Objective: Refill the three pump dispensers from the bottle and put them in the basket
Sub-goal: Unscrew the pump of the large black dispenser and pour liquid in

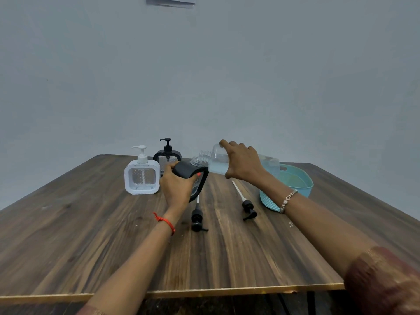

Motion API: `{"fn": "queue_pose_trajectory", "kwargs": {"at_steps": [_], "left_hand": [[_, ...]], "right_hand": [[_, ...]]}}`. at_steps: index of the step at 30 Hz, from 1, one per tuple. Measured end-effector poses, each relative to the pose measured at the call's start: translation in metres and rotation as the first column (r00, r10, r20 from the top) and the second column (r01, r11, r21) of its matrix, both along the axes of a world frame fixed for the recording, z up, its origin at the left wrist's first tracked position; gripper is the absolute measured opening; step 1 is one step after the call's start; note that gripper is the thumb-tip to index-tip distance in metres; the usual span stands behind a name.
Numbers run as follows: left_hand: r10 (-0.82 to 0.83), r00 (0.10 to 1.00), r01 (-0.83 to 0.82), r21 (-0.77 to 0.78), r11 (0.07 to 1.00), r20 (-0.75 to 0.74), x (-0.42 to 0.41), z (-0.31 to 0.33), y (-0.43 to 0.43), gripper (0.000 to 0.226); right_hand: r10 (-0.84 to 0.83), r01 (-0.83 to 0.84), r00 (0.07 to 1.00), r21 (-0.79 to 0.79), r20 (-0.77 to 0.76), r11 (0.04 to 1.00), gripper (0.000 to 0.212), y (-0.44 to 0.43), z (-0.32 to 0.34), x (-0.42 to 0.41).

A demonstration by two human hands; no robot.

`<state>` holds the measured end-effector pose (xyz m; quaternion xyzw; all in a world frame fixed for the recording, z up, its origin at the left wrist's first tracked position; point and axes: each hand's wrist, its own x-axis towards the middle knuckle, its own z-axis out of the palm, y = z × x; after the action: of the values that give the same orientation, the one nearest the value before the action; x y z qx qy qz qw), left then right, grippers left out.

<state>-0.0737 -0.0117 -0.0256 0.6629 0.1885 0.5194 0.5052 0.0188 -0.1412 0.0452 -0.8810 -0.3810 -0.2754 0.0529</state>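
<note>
My left hand [176, 186] grips a black-framed dispenser [195, 176] with its pump off, tilted so its open neck points right. My right hand [242, 161] holds a clear bottle [218, 161] of pale liquid tipped on its side, its threaded mouth close to the dispenser's neck. A white dispenser [142, 176] and a second black dispenser [167, 155] stand upright with pumps on behind my left hand. The teal basket [302, 180] sits at the right, partly behind my right forearm.
Two black pump heads with white tubes lie loose on the wooden table [91, 235]: one pump head [197, 218] under my left hand, the other pump head [247, 206] by the basket. A grey wall stands behind the table's far edge.
</note>
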Motion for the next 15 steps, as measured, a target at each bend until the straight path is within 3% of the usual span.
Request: {"fn": "queue_pose_trajectory", "kwargs": {"at_steps": [8,11,15], "left_hand": [[-0.006,1.0,0.007,-0.04,0.999,0.023,-0.002,-0.002,0.008,0.061],[-0.023,0.999,0.025,-0.056,0.998,0.039,-0.002,-0.004,0.013,0.059],[-0.025,0.999,0.029,-0.107,0.994,0.041,-0.002,-0.006,0.021,0.06]], "right_hand": [[0.05,-0.035,0.991,0.119,-0.125,0.992,0.079,0.002,-0.003,0.002],[0.124,-0.069,0.971,0.257,-0.205,0.964,0.075,0.003,-0.006,0.005],[0.303,-0.107,0.903,0.524,-0.304,0.845,0.074,0.004,-0.011,0.016]]}}
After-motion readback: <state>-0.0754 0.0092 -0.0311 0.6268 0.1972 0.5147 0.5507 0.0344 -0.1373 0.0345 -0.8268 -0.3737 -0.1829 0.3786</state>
